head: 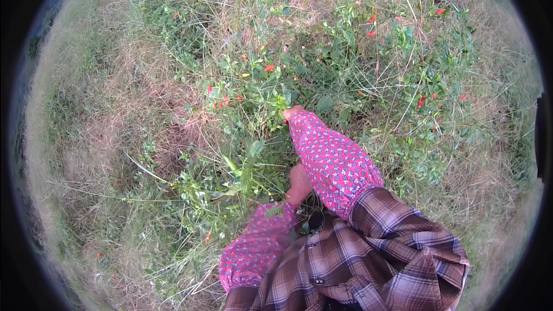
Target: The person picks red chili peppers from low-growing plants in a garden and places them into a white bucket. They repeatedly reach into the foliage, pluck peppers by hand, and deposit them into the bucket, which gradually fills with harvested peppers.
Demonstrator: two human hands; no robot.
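Observation:
Reaching forward, my right hand (292, 113) is among the leaves of a chili pepper plant (276, 103); foliage and the sleeve hide most of its fingers. My left hand (299, 185) is lower and closer to my body, beside green stems, with its fingers out of sight. I cannot tell whether either hand grips anything. Several red chili peppers (224, 103) hang to the left of my right hand. Another red pepper (269, 68) shows just beyond it. Pink floral sleeve covers (332, 160) are over both forearms.
More red peppers (421, 101) dot the plants at right, and others (371, 19) are farther ahead. Dry grass (129, 73) and weeds tangle around the plants. Long thin dry stalks (410, 95) cross the right side. My plaid shirt (367, 263) fills the lower edge.

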